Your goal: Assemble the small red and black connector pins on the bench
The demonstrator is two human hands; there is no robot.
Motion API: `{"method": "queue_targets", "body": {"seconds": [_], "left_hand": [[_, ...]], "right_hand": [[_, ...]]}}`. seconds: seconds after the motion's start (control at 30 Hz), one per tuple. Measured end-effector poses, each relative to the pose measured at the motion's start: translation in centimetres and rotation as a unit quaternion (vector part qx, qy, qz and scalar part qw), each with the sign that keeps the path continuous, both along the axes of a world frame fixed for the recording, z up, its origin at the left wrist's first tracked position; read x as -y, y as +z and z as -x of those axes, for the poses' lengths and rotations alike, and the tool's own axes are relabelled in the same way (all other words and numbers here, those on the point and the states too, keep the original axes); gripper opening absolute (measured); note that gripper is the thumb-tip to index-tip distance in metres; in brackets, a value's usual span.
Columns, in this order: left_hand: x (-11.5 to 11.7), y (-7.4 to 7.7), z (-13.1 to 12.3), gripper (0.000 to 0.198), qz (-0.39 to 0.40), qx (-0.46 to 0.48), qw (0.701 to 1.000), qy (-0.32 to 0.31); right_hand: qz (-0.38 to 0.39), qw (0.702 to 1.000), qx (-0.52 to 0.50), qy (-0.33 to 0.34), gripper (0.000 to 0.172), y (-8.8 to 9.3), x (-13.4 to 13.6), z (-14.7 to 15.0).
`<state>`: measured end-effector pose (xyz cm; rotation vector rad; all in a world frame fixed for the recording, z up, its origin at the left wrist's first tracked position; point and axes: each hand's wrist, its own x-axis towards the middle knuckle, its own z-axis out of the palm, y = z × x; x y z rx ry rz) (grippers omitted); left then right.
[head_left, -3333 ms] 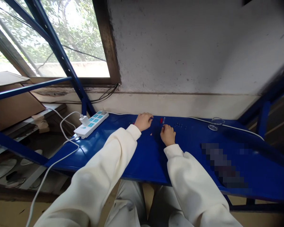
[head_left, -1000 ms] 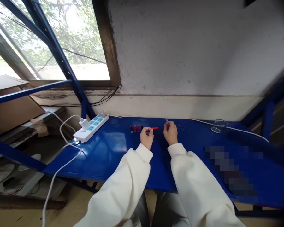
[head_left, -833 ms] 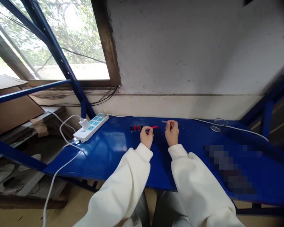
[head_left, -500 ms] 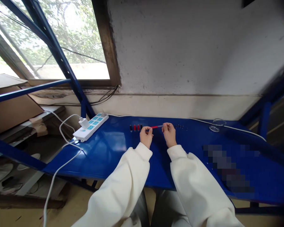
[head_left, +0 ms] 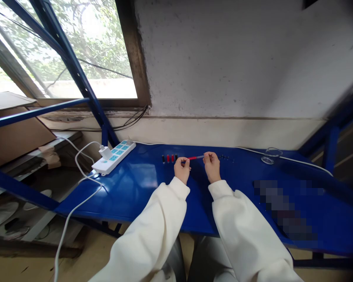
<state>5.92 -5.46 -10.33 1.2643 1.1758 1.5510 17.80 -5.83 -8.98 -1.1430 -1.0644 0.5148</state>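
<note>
A slim pen (head_left: 196, 158), red on its left half and clear on its right, is stretched level between my two hands above the blue table (head_left: 126, 199). My left hand (head_left: 182, 169) pinches the red end. At the clear end, my right hand (head_left: 212, 167) is closed with thumb and forefinger together. Just left of my left hand stand several short black and red cylinders, among them a red one (head_left: 168, 158) and a black one (head_left: 163, 159). Several tiny dark pieces (head_left: 229, 159), too small to make out, lie right of my right hand.
A white power strip (head_left: 114, 157) with a plug in it rests at the table's left, its cable hanging over the edge. Clear rings (head_left: 267, 160) lie at the back right. A pixelated dark patch (head_left: 285, 211) covers the right side. Blue posts (head_left: 97, 113) frame the table.
Both hands keep their hold on the pen almost unchanged. The whole view has shifted very slightly.
</note>
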Motion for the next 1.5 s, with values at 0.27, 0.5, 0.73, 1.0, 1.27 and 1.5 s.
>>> {"method": "queue_targets", "body": {"seconds": [0.27, 0.5, 0.73, 1.0, 1.27, 1.5], "left_hand": [[-0.1, -0.2, 0.0, 0.013, 0.002, -0.005, 1.000, -0.006], [0.3, 0.6, 0.1, 0.024, 0.016, 0.010, 0.999, -0.047], [0.7, 0.8, -0.4, 0.046, 0.034, 0.000, 0.988, -0.148], [0.6, 0.8, -0.4, 0.040, 0.032, 0.009, 0.990, -0.135], [0.5, 1.0, -0.1, 0.042, -0.012, 0.010, 0.998, -0.065], [1.0, 1.0, -0.1, 0.033, -0.057, -0.008, 0.997, -0.059]], "right_hand": [[-0.005, 0.999, -0.049, 0.018, 0.021, -0.1, -0.2, -0.1], [0.035, 0.976, -0.193, 0.092, 0.017, 0.4, -0.1, 0.1], [0.028, 0.979, -0.163, 0.120, 0.016, 0.2, 0.0, 0.7], [0.056, 0.983, 0.011, 0.174, 0.025, -0.8, -0.3, 0.7], [0.014, 0.979, 0.060, 0.193, 0.025, -0.5, -0.2, 0.7], [-0.004, 0.988, 0.042, 0.146, 0.027, -0.1, 0.1, 0.6]]}}
